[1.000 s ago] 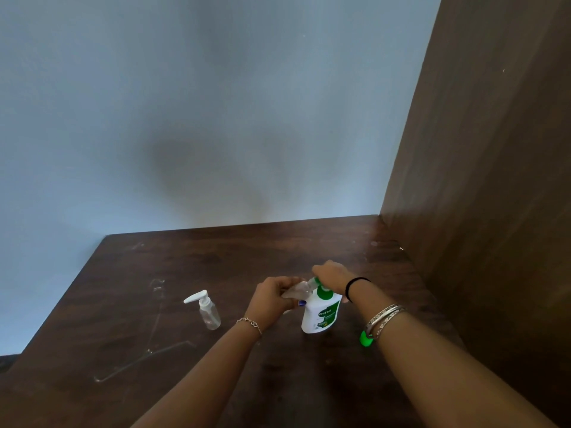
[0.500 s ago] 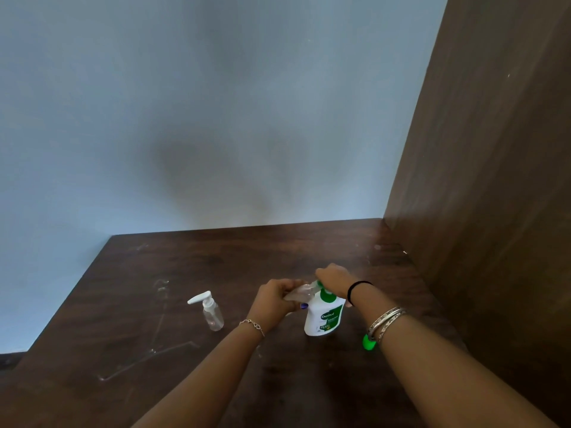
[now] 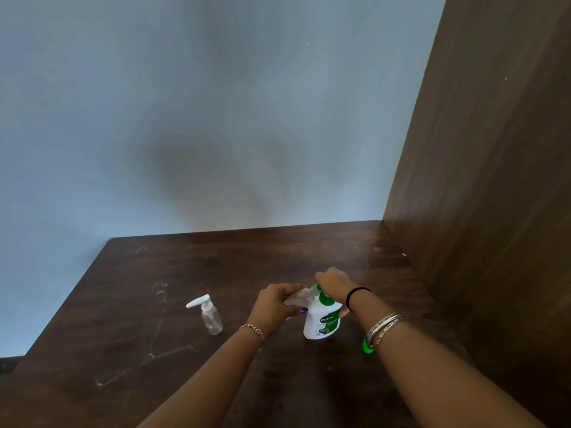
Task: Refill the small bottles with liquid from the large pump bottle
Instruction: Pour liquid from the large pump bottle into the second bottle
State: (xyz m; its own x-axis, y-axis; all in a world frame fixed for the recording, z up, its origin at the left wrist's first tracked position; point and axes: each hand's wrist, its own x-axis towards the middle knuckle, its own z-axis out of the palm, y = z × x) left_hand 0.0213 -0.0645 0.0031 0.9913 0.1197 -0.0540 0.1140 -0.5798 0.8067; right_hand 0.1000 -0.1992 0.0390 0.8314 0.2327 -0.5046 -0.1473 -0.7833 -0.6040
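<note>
Two hands meet at the big pump bottle (image 3: 321, 322), mid-counter, slightly right of centre. Left hand (image 3: 275, 305): grip wrapped snug around a small clear bottle (image 3: 298, 299), held tilted, its mouth up against the pump spout. Fingers curled right around it, thumb underneath. Right hand (image 3: 333, 284): lies on top of the pump head, fingers bent over it. It covers the head, so how tightly the grip sits on it I can't tell; palm is down and in contact. The big bottle is white with a green label and green collar and stands upright on the counter (image 3: 247, 257).

A second small bottle (image 3: 211, 316), clear with a white pump top, stands upright to the left, well apart from the hands, nozzle pointing left. A bright green cap-like thing (image 3: 367, 347) lies on the counter just under the right wrist; too hidden to identify.

Room: the counter is bare and open on the left and toward the back wall (image 3: 216, 118). Its left edge runs diagonally, far from both bottles. On the right a wood side panel (image 3: 479, 180) closes the counter off, near the right forearm. Scratches and faint marks are on the counter surface at left.
</note>
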